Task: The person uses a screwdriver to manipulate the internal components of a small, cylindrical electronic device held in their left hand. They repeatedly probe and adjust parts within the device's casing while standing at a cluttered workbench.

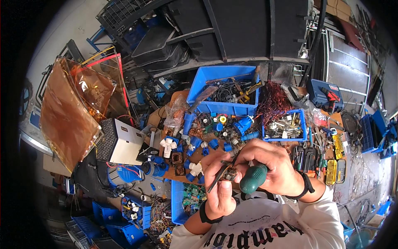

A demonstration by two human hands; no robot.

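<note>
Both of my hands are raised close to my chest, over the near edge of the bench. My left hand (218,191) pinches a small brownish electrical part (229,174) with a dark cable (215,179) running along it. My right hand (274,167) is wrapped round a green-handled screwdriver (253,178), its handle end pointing toward me. The screwdriver's shaft and tip are hidden, so whether it touches the part cannot be made out. Just beyond my left hand lie white and blue plastic fittings (195,168) and square brown metal-looking pieces (177,157).
A large blue bin (253,108) of cables and tools stands at the back. A smaller blue tray (305,132) of bolts sits right of it, near hex keys (310,154) and a red drill (331,96). Circuit boards fill a blue crate (177,203) at near left.
</note>
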